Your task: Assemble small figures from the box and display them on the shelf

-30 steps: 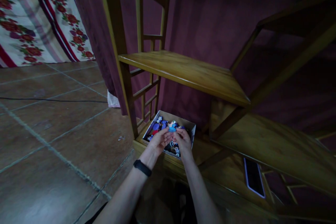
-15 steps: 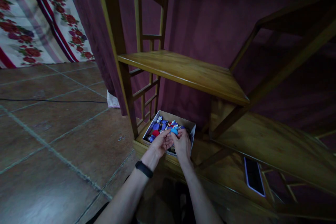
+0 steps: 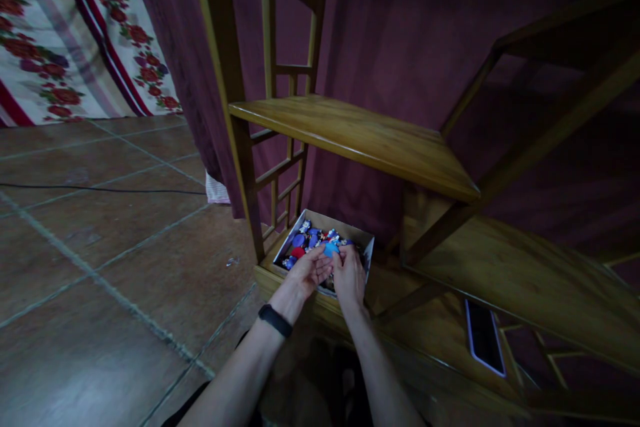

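Bright-blue piece [image 3: 331, 249] at fingertips, shows broader face than half second ago: apparently turned, handling unfinished. Right hand [image 3: 351, 278] seems to pinch its edge; left hand [image 3: 309, 271] palm-up, grip unclear. Small figurines [image 3: 313, 237] beyond fingers, inside cardboard box [image 3: 341, 225].

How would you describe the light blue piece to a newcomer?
Find the wooden shelf unit; at the left of its low board sits an open box of small items. There, between left hand and right hand, is the light blue piece, paler than its purple-blue and red neighbours.
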